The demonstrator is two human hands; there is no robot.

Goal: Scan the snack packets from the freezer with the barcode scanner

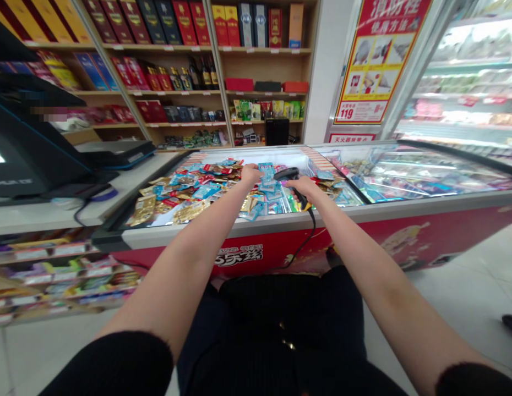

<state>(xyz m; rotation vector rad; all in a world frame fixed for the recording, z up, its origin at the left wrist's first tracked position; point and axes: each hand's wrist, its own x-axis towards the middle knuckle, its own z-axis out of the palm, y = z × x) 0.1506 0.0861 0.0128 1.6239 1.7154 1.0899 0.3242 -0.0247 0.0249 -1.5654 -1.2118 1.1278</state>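
Note:
My right hand (304,187) is wrapped round a black barcode scanner (286,174), whose head points left and whose cable hangs down over the freezer's front. Just left of it, my left hand (250,174) has its fingers closed at the edge of a light-blue packet (266,169). The fingertips are small and partly hidden. Under and around both hands lie many loose snack packets (208,190) in blue, gold and red, heaped on top of a chest freezer (157,237). A white wire basket (286,201) shows below the scanner.
A counter (128,175) with a dark checkout terminal (25,143) and a flat scale-like device (111,153) stands to the left. Behind the freezer, shelves (169,48) hold boxes and bottles. The freezer's glass-topped section (429,170) extends right.

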